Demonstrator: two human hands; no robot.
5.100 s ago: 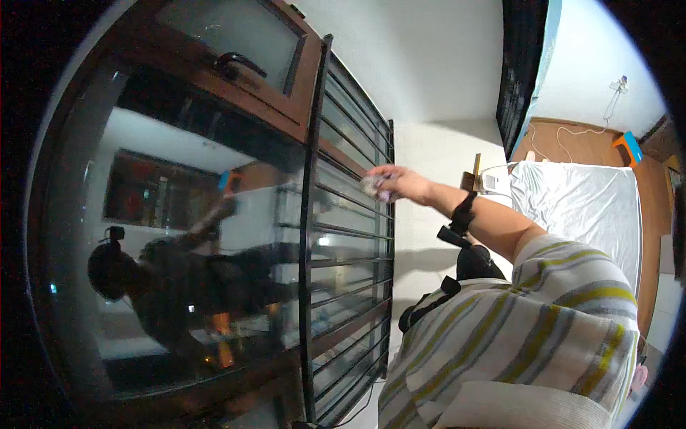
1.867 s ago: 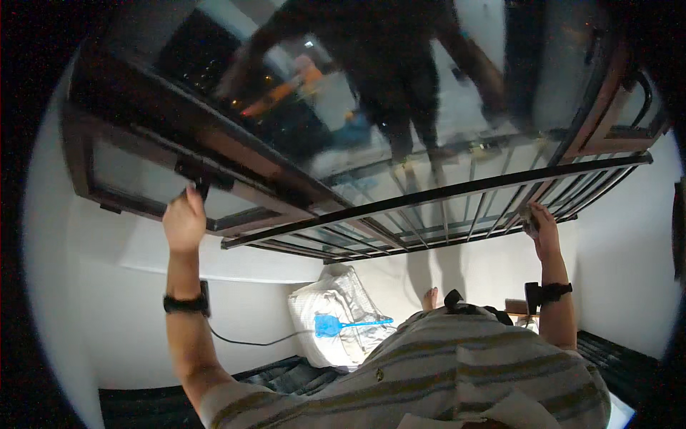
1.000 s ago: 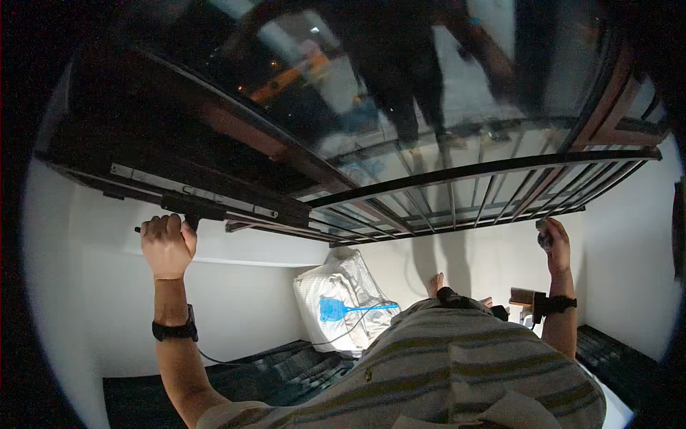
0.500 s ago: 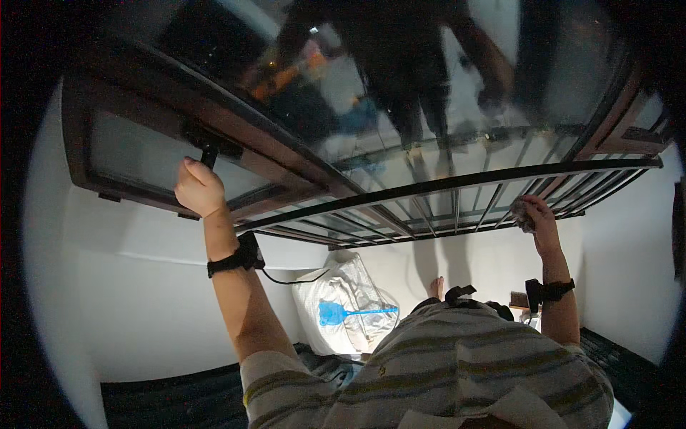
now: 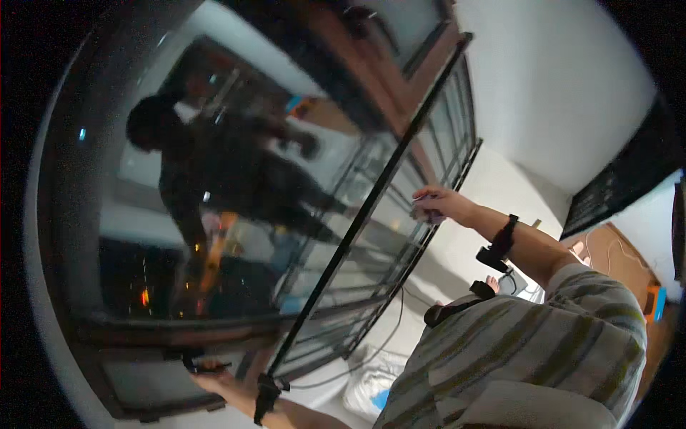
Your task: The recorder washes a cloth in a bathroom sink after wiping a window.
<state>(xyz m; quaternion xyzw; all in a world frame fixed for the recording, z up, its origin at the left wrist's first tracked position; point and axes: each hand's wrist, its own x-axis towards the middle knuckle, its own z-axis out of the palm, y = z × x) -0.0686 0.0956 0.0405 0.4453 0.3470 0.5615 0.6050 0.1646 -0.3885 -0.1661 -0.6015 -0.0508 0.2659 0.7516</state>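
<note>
A large dark-framed window [image 5: 386, 93] fills the left and middle of the view, its glass reflecting a person and points of light. At the lower left, my left hand [image 5: 212, 381] is closed around a black window handle [image 5: 198, 363] on the brown frame. My right hand [image 5: 449, 203] is beside the black metal railing [image 5: 357, 229] at the middle right. Its fingers pinch a crumpled greyish cloth [image 5: 427, 211], partly hidden by them. Both wrists wear black straps with small devices.
A white sack [image 5: 366, 379] with a blue object on it lies below the railing, near a dark cable [image 5: 395, 329]. At right are a dark panel [image 5: 622, 168], brown floor [image 5: 614, 250] and an orange and blue box [image 5: 656, 304]. Bare feet show near my body.
My view has swung and tilted, so the railing now runs diagonally. The left hand is still at the handle. The right hand still holds the cloth by the railing.
</note>
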